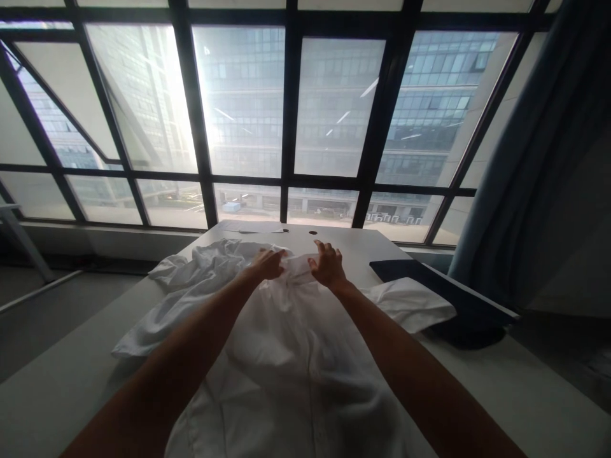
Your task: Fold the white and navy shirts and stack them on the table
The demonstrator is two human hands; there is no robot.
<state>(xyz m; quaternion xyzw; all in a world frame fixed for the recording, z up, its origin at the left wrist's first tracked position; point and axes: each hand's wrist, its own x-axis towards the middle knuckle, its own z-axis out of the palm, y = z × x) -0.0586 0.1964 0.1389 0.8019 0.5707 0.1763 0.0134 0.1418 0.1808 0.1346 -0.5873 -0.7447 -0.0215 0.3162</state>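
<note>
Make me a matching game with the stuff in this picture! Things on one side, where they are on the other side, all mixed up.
Things:
1. white shirt
2. dark blue object
3. curtain
4. left hand

Places:
A. hangs at the right of the window
B. on the shirt's far end, beside the right hand
C. spread out on the white table
D. at the table's right edge

Pairs: 1-C, 2-D, 3-A, 4-B.
</note>
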